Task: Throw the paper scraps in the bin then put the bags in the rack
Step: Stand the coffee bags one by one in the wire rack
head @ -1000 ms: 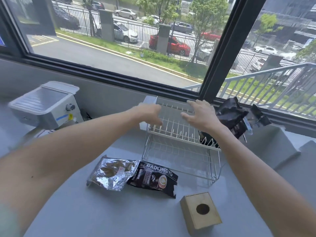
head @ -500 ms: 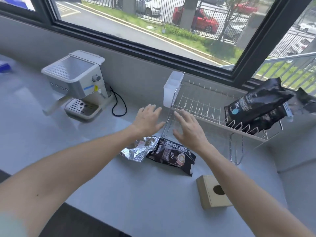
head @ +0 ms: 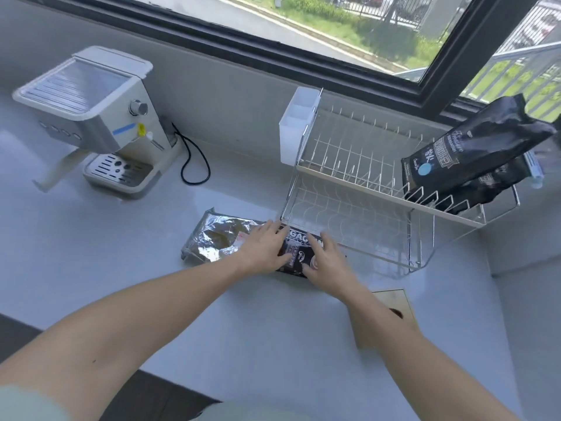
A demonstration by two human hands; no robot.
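Observation:
A black coffee bag [head: 299,249] lies flat on the white counter just in front of the wire rack [head: 361,177]. My left hand [head: 264,249] lies on its left end with fingers stretched out. My right hand [head: 326,262] lies on its right part, fingers spread and straight. A silver foil bag [head: 214,241] lies beside it to the left, partly under my left hand. Two black bags [head: 467,153] lean in the rack's upper tier at the right. A small wooden box [head: 394,302] with a round hole stands near my right forearm, partly hidden by it.
A white coffee machine [head: 94,117] with a black cord [head: 194,165] stands at the back left. A white cutlery holder [head: 299,123] hangs on the rack's left end. The window sill and wall run behind. The counter's front edge is at the lower left.
Both hands came down from above the rack onto the black bag on the counter. The camera tilted downward and moved closer.

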